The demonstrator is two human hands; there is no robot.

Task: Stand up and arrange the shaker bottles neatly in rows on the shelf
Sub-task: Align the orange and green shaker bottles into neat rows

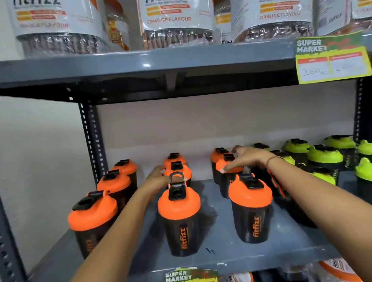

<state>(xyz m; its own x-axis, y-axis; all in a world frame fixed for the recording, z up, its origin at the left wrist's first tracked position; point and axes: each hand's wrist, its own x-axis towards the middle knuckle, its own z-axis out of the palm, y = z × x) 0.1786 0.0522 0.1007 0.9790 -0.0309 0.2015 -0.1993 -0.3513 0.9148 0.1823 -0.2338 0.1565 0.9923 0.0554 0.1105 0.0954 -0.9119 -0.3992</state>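
Shaker bottles (179, 217) with orange lids stand upright in three front-to-back columns on the grey shelf (222, 253), centre frame, likely to keep labels forward; each reads "fitfizz". Right hand (244, 158), fingers spread, rests on a rear lid. Left hand (159, 179) reaches mid-column; its grip is hidden. Green-lidded shakers (325, 157) fill the right. Tags read "SUPER MARKET"; tubs above, "ORANGE FLAVOUR".

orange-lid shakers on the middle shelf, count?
9, all upright: left column of three, middle three, right three. Arms may hide more.
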